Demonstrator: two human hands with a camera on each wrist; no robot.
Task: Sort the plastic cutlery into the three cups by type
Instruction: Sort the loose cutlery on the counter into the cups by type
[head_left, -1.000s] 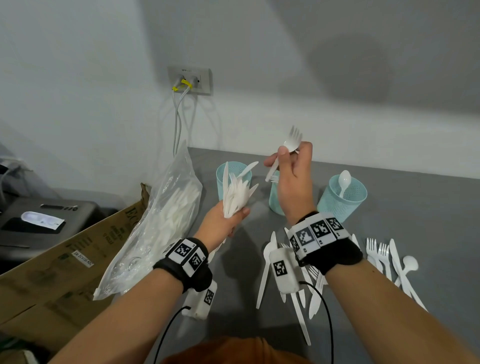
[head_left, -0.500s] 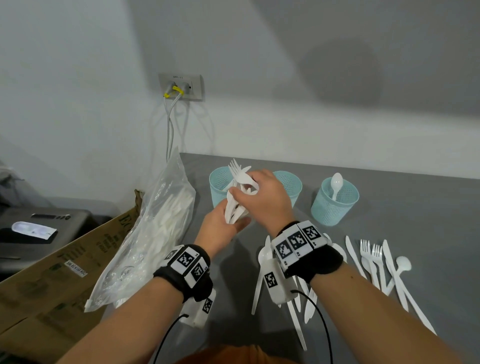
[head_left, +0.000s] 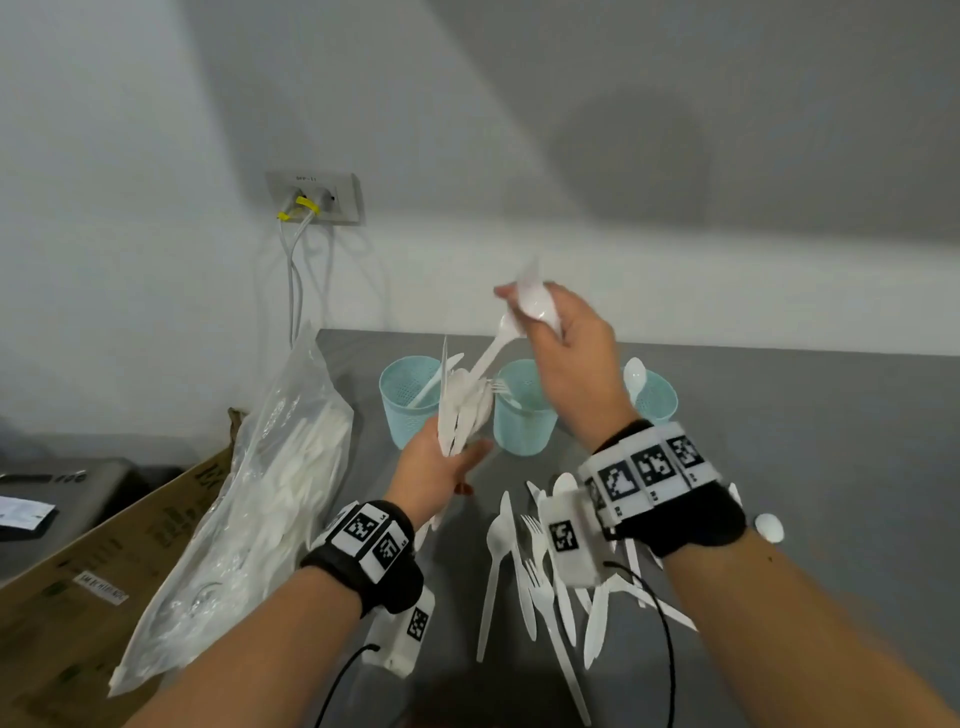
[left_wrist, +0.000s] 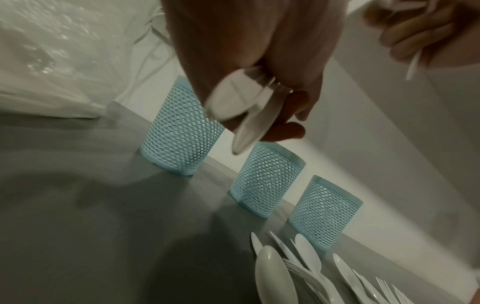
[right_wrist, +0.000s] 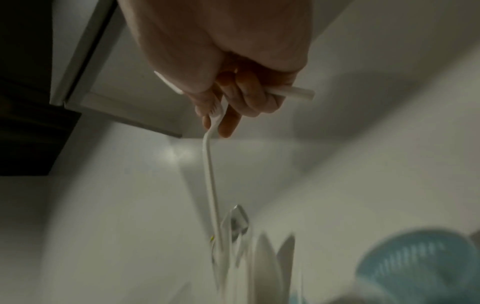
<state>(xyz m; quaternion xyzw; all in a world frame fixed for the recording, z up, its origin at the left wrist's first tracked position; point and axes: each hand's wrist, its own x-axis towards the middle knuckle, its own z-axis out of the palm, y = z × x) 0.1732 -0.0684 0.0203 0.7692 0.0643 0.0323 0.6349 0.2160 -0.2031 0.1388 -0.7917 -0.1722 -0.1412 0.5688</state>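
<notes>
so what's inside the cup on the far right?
A white spoon stands in the right cup, bowl end up above the rim. The right hand covers part of the cup, so anything else inside is hidden.

White plastic cutlery, pale-blue mesh-patterned cups, grey table.

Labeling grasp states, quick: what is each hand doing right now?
Left hand: grips a bundle of white cutlery.
Right hand: grips white cutlery pieces, one a spoon; the others' types unclear.
</notes>
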